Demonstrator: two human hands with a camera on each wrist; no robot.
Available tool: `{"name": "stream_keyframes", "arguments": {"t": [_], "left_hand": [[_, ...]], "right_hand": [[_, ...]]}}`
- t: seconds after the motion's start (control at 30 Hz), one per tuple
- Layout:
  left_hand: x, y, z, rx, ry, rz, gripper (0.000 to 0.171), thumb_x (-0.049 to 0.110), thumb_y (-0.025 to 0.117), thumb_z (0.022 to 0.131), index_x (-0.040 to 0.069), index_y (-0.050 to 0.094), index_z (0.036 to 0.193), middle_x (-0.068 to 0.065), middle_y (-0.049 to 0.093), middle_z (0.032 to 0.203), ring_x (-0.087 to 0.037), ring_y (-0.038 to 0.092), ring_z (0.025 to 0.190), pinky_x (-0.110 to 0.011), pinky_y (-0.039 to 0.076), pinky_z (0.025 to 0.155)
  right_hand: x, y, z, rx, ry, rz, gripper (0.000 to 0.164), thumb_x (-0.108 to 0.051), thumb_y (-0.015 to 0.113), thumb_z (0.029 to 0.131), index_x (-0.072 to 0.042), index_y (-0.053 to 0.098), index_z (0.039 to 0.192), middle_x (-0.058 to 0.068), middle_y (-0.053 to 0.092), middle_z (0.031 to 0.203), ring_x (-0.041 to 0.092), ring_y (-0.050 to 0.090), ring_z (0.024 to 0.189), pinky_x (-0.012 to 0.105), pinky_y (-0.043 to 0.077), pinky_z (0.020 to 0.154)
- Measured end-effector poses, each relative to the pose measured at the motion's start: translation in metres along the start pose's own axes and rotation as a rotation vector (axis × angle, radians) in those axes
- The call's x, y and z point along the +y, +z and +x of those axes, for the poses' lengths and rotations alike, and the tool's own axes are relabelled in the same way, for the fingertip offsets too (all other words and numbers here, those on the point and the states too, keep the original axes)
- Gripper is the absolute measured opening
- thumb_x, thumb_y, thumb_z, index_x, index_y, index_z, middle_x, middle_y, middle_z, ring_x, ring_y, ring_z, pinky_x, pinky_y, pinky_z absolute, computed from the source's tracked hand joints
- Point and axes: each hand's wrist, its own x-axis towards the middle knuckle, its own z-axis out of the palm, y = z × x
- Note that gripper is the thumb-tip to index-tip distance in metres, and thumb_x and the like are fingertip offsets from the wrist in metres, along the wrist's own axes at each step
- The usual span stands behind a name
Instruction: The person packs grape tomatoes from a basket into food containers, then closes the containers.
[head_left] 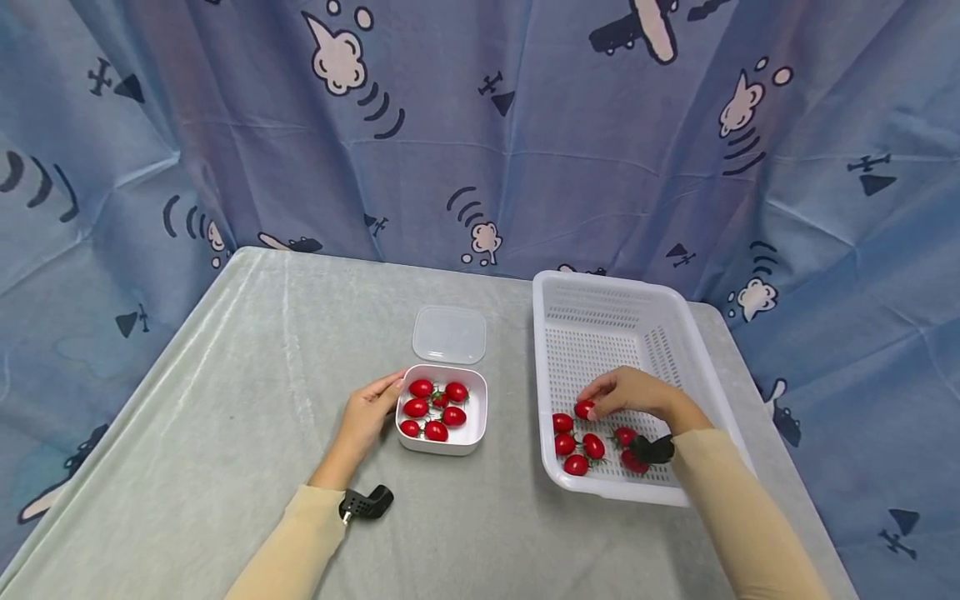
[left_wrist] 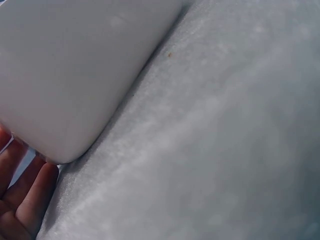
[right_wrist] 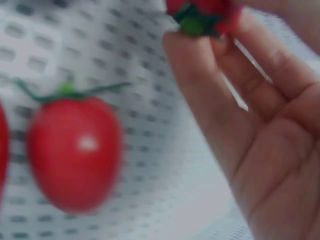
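Observation:
My right hand (head_left: pixel 630 392) is inside the white perforated basket (head_left: pixel 543 375) and pinches a red cherry tomato (head_left: pixel 585 409). The right wrist view shows the green stem end of that held tomato (right_wrist: pixel 197 20) at the fingertips. Another tomato (right_wrist: pixel 75 152), with a green calyx, lies below on the basket floor. My left hand (head_left: pixel 367 417) rests against the left side of a small white box (head_left: pixel 476 442) that contains several tomatoes (head_left: pixel 453 417). In the left wrist view, extended fingers (left_wrist: pixel 37 192) touch the outer wall of the box (left_wrist: pixel 75 75).
A translucent lid (head_left: pixel 450 335) lies flat just behind the box. More tomatoes (head_left: pixel 576 465) sit in the near part of the basket. Both containers stand on a grey cloth-covered table (head_left: pixel 225 467), with a blue patterned curtain (head_left: pixel 450 125) behind it.

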Motion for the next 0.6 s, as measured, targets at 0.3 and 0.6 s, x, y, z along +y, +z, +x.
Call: {"name": "stream_keyframes", "arguments": {"t": [0.3, 0.6], "left_hand": [[0.000, 0.000, 0.001, -0.010, 0.007, -0.019, 0.035, 0.013, 0.060, 0.099, -0.004, 0.062, 0.130, -0.023, 0.062, 0.132, 0.003, 0.066, 0.098, -0.016, 0.056, 0.087], [0.002, 0.002, -0.002, 0.000, 0.011, -0.027, 0.035, 0.011, 0.060, 0.099, -0.006, 0.062, 0.130, -0.025, 0.061, 0.132, 0.004, 0.066, 0.095, -0.016, 0.056, 0.085]], "right_hand": [[-0.018, -0.009, -0.012, 0.080, -0.140, 0.105, 0.039, -0.024, 0.076, 0.086, -0.003, 0.072, 0.119, 0.009, 0.077, 0.102, 0.013, 0.067, 0.096, 0.036, 0.055, 0.094], [-0.053, -0.008, -0.024, 0.130, -0.290, 0.175, 0.036, -0.014, 0.075, 0.087, 0.003, 0.070, 0.118, 0.010, 0.076, 0.106, 0.010, 0.072, 0.089, 0.020, 0.056, 0.086]]}}
